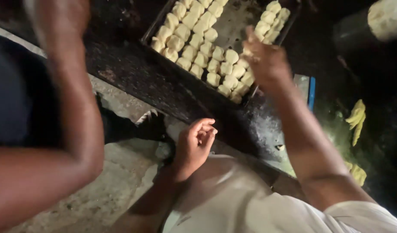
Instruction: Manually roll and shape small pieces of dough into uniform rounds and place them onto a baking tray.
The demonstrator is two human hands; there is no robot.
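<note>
Many dough pieces (201, 47) crowd a tray (152, 31) — dark worktop (133, 71).

Dark, worn work table (133, 73), running from near right to far left. On it: a dark metal baking tray (233, 30) filled with rows of pale dough pieces (198, 47); yellowish dough scraps (357, 118) at right.

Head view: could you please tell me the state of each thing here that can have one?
Tray: partly filled, bare patch in the middle.
Dough pieces: pale, packed in rows.
Right hand: over the tray's edge, blurred, grip unclear.
Left hand: off the tray, fingers curled in, nothing visible in it.
Another person's arm: raised, blurred.
</note>
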